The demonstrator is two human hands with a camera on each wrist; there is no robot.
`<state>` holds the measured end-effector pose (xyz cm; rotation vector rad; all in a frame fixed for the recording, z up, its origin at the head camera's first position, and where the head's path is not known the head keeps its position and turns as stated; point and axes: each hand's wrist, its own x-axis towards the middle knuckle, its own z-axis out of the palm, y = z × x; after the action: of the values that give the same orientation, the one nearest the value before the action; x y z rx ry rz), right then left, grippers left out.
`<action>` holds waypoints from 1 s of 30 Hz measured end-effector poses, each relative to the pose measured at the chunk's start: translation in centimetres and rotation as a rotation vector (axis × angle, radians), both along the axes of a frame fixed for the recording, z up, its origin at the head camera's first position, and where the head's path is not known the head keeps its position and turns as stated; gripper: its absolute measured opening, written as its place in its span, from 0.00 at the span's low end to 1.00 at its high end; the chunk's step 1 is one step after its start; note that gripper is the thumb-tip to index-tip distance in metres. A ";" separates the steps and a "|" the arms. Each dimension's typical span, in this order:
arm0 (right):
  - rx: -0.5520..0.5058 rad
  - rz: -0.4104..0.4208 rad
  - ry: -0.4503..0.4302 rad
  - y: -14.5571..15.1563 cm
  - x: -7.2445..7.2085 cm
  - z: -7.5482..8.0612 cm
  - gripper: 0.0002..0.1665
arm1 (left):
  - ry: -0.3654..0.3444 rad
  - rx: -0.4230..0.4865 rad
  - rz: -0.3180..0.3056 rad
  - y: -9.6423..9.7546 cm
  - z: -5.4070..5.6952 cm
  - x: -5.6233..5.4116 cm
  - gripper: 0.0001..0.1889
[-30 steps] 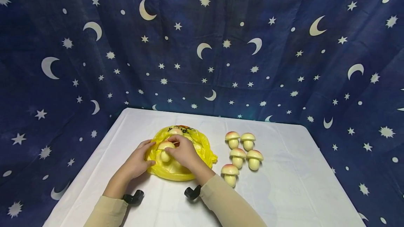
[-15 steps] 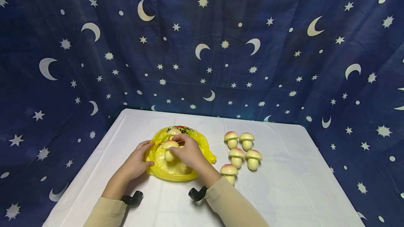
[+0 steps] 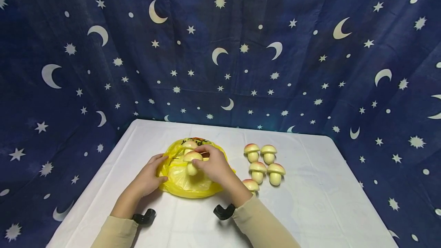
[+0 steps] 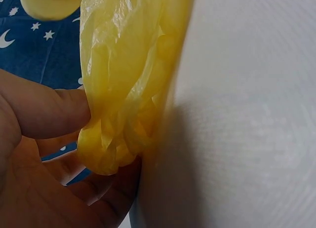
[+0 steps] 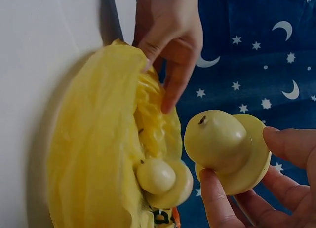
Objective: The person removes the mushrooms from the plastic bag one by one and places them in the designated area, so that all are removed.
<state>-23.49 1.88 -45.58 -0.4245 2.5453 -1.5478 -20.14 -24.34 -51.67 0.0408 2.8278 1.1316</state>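
Observation:
My right hand (image 3: pixel 216 167) holds a cream toy mushroom (image 3: pixel 191 169) with a pinkish cap by its cap, above the opening of a yellow plastic bag (image 3: pixel 189 193). In the right wrist view the thumb and fingers pinch the cap of this mushroom (image 5: pixel 217 139), and its rounded stem end shows a small dark mark. Another toy mushroom (image 3: pixel 188 146) lies at the far side inside the bag. My left hand (image 3: pixel 146 177) holds the bag's left side; in the left wrist view the thumb and fingers close round the crumpled yellow plastic (image 4: pixel 116 139).
Several similar toy mushrooms (image 3: pixel 258 171) stand grouped on the white-covered table (image 3: pixel 320 202), right of the bag. The nearest is partly hidden by my right forearm. A dark blue curtain (image 3: pixel 193 56) with moons and stars hangs behind.
My right hand has moved right with the mushroom, from the bag's left part to its middle. The left hand has stayed at the bag's left side.

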 end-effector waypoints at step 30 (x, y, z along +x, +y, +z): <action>-0.005 -0.082 0.004 6.8 1.0 2.0 0.21 | 0.019 0.005 -0.010 0.0 0.1 0.0 0.40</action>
<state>-22.49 8.66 -43.63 -0.3285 2.5927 -1.5826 -20.14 -24.29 -51.62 0.0665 2.8387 1.1421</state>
